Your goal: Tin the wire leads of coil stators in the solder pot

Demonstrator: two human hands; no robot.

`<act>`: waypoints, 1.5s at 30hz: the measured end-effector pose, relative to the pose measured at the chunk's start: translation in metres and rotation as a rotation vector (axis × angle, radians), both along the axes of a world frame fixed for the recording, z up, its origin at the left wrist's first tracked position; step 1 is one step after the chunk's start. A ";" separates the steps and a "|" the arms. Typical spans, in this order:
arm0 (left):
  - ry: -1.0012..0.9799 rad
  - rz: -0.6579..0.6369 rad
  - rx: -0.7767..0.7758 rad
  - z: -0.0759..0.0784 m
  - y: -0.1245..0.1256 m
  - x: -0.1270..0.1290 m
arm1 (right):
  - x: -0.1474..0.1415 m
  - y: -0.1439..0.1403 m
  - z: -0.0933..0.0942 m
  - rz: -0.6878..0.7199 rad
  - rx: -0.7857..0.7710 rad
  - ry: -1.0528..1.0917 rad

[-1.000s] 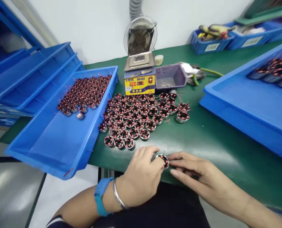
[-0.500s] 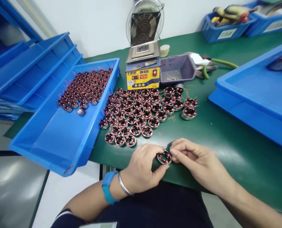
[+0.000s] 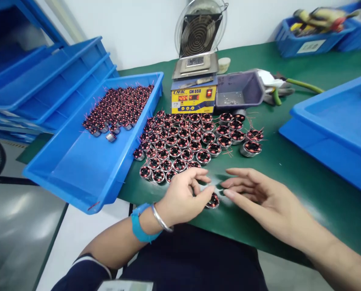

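Observation:
A small round motor coil [image 3: 213,201] with copper windings lies on the green mat [image 3: 289,169] near the front edge. My left hand [image 3: 183,194], with a blue wristband and a metal bangle, hovers over it with fingers spread, and the thumb tip is right beside the coil. My right hand [image 3: 253,194] lies flat to its right, fingers stretched toward the coil and holding nothing. Just beyond my hands stand many similar coils [image 3: 192,141] packed in rows.
A blue tray [image 3: 77,173] at the left overhangs the table edge and holds a heap of coils [image 3: 119,107]. Behind the rows are a yellow solder pot [image 3: 193,95], a fan [image 3: 200,32] and a purple bin [image 3: 239,91]. Another blue tray [image 3: 335,121] sits at the right.
Both hands pinched the single coil half a second ago. Now the fingers have spread and the coil rests on the mat. The view has shifted left.

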State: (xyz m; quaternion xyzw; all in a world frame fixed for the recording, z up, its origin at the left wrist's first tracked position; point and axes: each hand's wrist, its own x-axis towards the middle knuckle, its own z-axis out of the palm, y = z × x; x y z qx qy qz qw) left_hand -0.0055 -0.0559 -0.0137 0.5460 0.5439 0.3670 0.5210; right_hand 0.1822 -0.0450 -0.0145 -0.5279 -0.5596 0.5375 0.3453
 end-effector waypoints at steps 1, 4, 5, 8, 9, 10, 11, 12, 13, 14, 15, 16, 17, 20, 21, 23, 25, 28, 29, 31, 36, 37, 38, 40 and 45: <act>-0.038 -0.004 -0.044 0.001 0.004 0.003 | -0.004 0.003 0.001 0.055 0.051 -0.033; -0.113 -0.001 -0.133 0.003 0.012 0.008 | -0.012 0.006 0.001 0.158 0.216 -0.122; -0.130 0.004 -0.145 0.002 0.014 0.009 | -0.013 0.007 0.000 0.167 0.287 -0.155; -0.170 -0.003 -0.143 -0.001 0.014 0.009 | -0.012 0.005 -0.004 0.180 0.519 -0.261; -0.181 -0.010 -0.134 -0.002 0.013 0.009 | -0.012 0.004 -0.005 0.191 0.582 -0.290; -0.188 -0.017 -0.125 -0.004 0.012 0.008 | -0.012 0.003 -0.006 0.201 0.633 -0.313; -0.192 -0.020 -0.118 -0.005 0.011 0.008 | -0.011 0.003 -0.006 0.207 0.670 -0.328; -0.192 -0.018 -0.116 -0.006 0.011 0.009 | -0.011 0.003 -0.007 0.205 0.690 -0.339; -0.188 -0.015 -0.119 -0.007 0.010 0.009 | -0.011 0.004 -0.007 0.199 0.694 -0.347; -0.185 -0.010 -0.126 -0.007 0.010 0.010 | -0.010 0.004 -0.007 0.193 0.681 -0.351; -0.181 -0.009 -0.134 -0.008 0.009 0.010 | -0.010 0.005 -0.008 0.191 0.655 -0.351; -0.180 -0.015 -0.144 -0.008 0.009 0.011 | -0.010 0.006 -0.008 0.195 0.624 -0.345; -0.179 -0.030 -0.153 -0.008 0.009 0.012 | -0.010 0.006 -0.008 0.209 0.595 -0.336; -0.182 -0.084 -0.171 -0.007 0.010 0.013 | -0.009 0.007 -0.007 0.268 0.566 -0.317; -0.185 -0.097 -0.171 -0.006 0.011 0.013 | -0.008 0.006 -0.006 0.283 0.579 -0.320; -0.191 -0.114 -0.170 -0.005 0.012 0.013 | -0.006 0.006 -0.004 0.281 0.621 -0.352; -0.194 -0.116 -0.172 -0.005 0.012 0.013 | -0.004 0.005 -0.002 0.242 0.652 -0.395; -0.207 -0.084 -0.183 -0.004 0.012 0.014 | -0.002 0.006 -0.001 0.190 0.619 -0.401; -0.221 -0.074 -0.190 -0.004 0.012 0.015 | -0.001 0.007 -0.001 0.189 0.587 -0.384; -0.255 -0.063 -0.211 -0.004 0.011 0.016 | -0.001 0.009 -0.002 0.197 0.496 -0.345; -0.298 -0.020 -0.264 -0.004 0.010 0.021 | 0.001 0.010 -0.005 0.201 0.266 -0.227; -0.296 -0.017 -0.272 -0.005 0.010 0.021 | 0.002 0.010 -0.005 0.205 0.240 -0.203; -0.290 -0.018 -0.275 -0.006 0.010 0.022 | 0.004 0.009 -0.005 0.206 0.218 -0.185; -0.275 -0.026 -0.271 -0.007 0.011 0.023 | 0.011 0.009 -0.002 0.186 0.178 -0.165; -0.267 -0.072 -0.302 -0.006 0.016 0.023 | 0.038 0.001 0.003 0.120 0.071 -0.136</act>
